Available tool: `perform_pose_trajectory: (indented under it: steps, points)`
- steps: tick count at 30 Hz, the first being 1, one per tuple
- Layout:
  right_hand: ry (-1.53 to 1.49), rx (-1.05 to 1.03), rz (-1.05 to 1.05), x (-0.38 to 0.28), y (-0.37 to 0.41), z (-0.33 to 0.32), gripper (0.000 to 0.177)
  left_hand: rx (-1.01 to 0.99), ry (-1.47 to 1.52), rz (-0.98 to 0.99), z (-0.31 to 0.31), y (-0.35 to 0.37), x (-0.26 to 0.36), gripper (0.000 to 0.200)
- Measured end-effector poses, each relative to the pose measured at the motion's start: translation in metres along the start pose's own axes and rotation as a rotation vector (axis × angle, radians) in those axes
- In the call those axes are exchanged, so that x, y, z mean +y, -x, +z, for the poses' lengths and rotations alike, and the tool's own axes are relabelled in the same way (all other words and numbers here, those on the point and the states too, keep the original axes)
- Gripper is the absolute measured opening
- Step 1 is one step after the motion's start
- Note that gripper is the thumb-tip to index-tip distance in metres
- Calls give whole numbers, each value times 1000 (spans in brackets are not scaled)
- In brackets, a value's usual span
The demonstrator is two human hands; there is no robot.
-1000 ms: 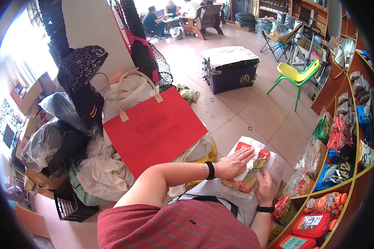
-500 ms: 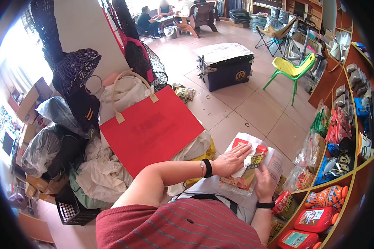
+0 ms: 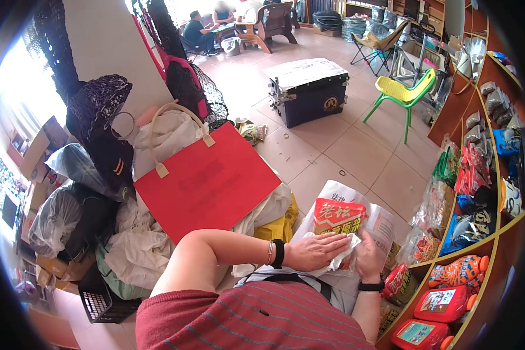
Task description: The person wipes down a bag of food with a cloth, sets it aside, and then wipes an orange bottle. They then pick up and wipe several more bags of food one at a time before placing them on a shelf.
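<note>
A red food packet (image 3: 335,214) with pale Chinese lettering lies tilted in front of my body. My left hand (image 3: 314,252) rests on its lower part, fingers stretched flat over a crumpled white tissue (image 3: 347,249) pressed to the surface. Along the packet's right edge, my right hand (image 3: 367,258) grips it with the thumb on top; the other fingers are mostly hidden. Under the packet is a printed white sheet (image 3: 381,227), whose lower part disappears behind my hands.
On my left a large red bag (image 3: 207,184) lies on white cloth and plastic bundles. Wooden shelves (image 3: 489,256) with packets and red bottles (image 3: 443,302) stand close on my right. Ahead are a dark box (image 3: 315,99) and a green-yellow chair (image 3: 405,93); people (image 3: 201,34) sit far back.
My left hand has slid with the tissue down the packet towards me, uncovering the red upper part and its lettering. The right hand keeps its hold. The view has shifted slightly.
</note>
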State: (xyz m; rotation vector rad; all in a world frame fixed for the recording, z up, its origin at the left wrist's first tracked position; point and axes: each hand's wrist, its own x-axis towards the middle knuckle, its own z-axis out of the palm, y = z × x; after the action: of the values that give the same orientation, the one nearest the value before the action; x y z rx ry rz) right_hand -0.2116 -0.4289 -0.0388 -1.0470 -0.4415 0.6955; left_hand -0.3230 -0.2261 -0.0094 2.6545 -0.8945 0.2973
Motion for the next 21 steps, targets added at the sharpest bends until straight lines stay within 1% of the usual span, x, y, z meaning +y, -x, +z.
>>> perform_pose_trajectory:
  steps: [2, 3, 5, 7, 9, 10, 11, 14, 17, 19, 21]
  points:
    - [-16, -4, 7, 5, -1, -2, 51, 13, -4, -55, -9, -6, -1, 71]
    - [34, 39, 2, 7, -2, -3, 50, 12, -1, -53, -10, -10, -3, 71]
    - [85, 84, -3, 8, -2, -3, 49, 77, -44, -214, -11, -20, -11, 70]
    - [144, 120, -17, 4, -1, 1, 48, 113, -26, -203, -12, -29, -24, 69]
    - [164, 165, -34, -1, 0, 7, 48, 116, -87, -211, -14, -37, -36, 68]
    - [115, 128, -32, -3, -1, 8, 48, 106, -53, -257, -11, -40, -43, 67]
    - [67, 91, -31, -5, -1, 9, 48, 105, -50, -254, -10, -41, -49, 67]
    - [37, 88, -27, -2, 0, 8, 49, 62, -18, -399, -15, -39, -56, 70]
    - [42, 77, -27, 11, -1, -3, 50, 82, -64, -393, -16, -21, -49, 68]
    - [67, 74, -21, 14, 0, -4, 51, 84, -36, -396, -14, -5, -37, 71]
    - [82, 37, -11, 10, 1, -1, 53, 42, 11, -407, -16, 11, -21, 74]
